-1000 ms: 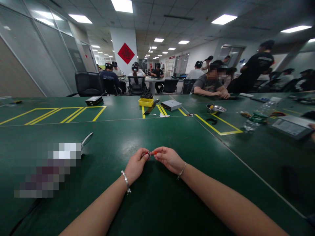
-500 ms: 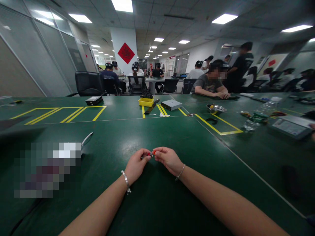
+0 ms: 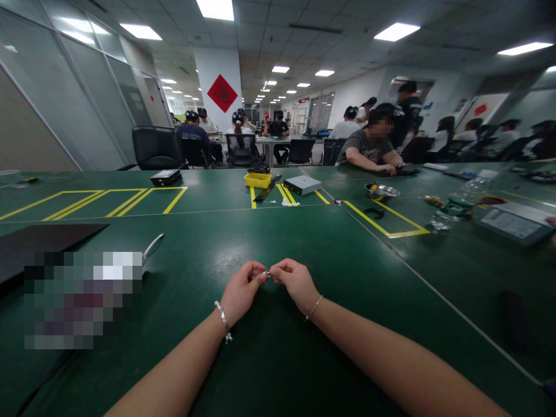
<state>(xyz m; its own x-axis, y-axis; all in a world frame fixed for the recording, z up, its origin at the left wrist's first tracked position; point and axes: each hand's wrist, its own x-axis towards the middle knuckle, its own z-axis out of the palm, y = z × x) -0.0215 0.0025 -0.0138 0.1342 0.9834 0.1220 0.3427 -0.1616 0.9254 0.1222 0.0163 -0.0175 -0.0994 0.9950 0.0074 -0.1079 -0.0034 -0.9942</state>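
In the middle of the green table [image 3: 182, 341], my left hand [image 3: 244, 292] and my right hand [image 3: 297, 285] meet fingertip to fingertip. Between them is a small silvery piece [image 3: 267, 273], too tiny to name. Both hands are closed in a pinch on it, thumbs against forefingers, so most of it is hidden. A bracelet circles each wrist.
A dark flat panel [image 3: 47, 240] and a blurred-out object with a white strap lie at left. Farther back are a yellow tray [image 3: 258, 180], a grey metal box [image 3: 303, 185], a steel dish [image 3: 382, 191] and a plastic bottle [image 3: 460, 202]. Across the table sits a person [image 3: 369, 145].
Red and orange bits showed at my fingertips earlier; only a silvery bit shows now. My right wrist has shifted slightly left. The dark panel at left has come into view; a standing person has moved away.
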